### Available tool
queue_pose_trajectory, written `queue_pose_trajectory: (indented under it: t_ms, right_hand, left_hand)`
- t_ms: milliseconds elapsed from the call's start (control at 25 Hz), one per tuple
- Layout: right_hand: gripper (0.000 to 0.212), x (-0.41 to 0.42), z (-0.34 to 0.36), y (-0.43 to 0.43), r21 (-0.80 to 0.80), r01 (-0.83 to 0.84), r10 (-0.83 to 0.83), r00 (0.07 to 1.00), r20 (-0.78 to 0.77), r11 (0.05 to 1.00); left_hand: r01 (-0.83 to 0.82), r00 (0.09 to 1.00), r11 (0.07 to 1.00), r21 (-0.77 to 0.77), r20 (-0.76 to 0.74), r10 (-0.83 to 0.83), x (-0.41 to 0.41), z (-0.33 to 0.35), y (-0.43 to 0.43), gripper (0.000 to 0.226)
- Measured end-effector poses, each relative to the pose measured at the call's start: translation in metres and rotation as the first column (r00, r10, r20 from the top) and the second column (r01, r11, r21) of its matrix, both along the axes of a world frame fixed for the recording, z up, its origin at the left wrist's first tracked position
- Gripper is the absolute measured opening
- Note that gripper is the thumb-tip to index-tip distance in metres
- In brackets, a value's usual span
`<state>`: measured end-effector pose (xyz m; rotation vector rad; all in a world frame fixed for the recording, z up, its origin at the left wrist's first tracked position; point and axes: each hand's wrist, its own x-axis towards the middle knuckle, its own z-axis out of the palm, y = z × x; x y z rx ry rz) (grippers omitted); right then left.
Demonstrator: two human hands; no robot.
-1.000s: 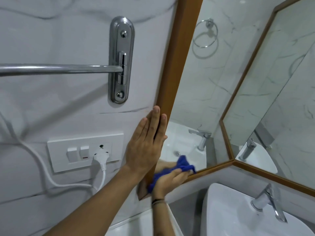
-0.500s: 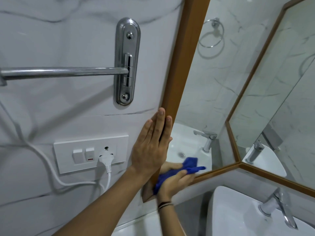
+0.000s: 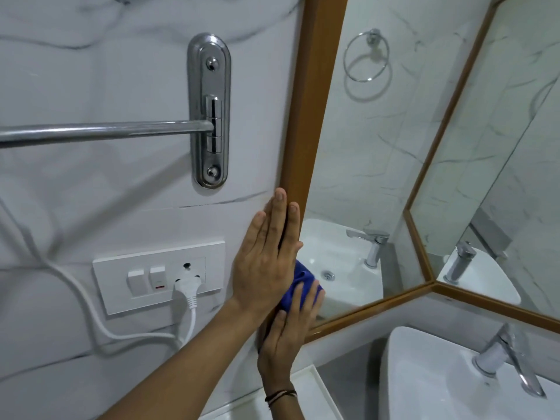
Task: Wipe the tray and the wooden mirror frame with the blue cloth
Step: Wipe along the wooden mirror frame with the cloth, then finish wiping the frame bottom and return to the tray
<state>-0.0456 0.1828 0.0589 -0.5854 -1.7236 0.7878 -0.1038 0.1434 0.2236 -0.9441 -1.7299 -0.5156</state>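
The wooden mirror frame (image 3: 315,101) runs up the marble wall and along the mirror's lower edge. My left hand (image 3: 263,268) lies flat, fingers straight, against the frame's left rail and the wall, holding nothing. Just below it my right hand (image 3: 285,338), with a band at the wrist, presses the blue cloth (image 3: 298,283) onto the frame's lower left corner. Most of the cloth is hidden under both hands. A corner of the white tray (image 3: 315,389) shows at the bottom, under my right wrist.
A chrome towel bar (image 3: 106,131) with its bracket crosses the wall on the left. Below it a switch plate (image 3: 157,277) holds a white plug (image 3: 188,286) and cable. A white basin (image 3: 430,383) with a chrome tap (image 3: 509,359) stands at lower right.
My right hand has slid the cloth left along the bottom rail into the frame's corner and flattened over it. My left hand has stayed on the left rail.
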Motion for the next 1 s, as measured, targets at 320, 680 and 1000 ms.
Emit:
queue_pose_trajectory:
  t_ms: [320, 680, 1000]
  right_hand:
    - [0.081, 0.061, -0.021, 0.005, 0.285, -0.018, -0.081, 0.941, 0.329, 0.958]
    - [0.076, 0.164, -0.161, -0.041, -0.121, -0.119, 0.156, 0.355, 0.922, 0.986]
    - [0.067, 0.141, -0.203, -0.034, -0.017, -0.163, 0.064, 0.287, 0.956, 0.986]
  left_hand:
    - [0.098, 0.969, 0.983, -0.158, 0.242, -0.058, 0.034, -0.077, -0.033, 0.078]
    - [0.238, 0.723, 0.832, -0.502, 0.663, 0.193, 0.135, -0.262, -0.111, 0.069]
    - [0.411, 0.585, 0.556, -0.722, 0.677, 0.447, 0.138, -0.338, -0.137, 0.079]
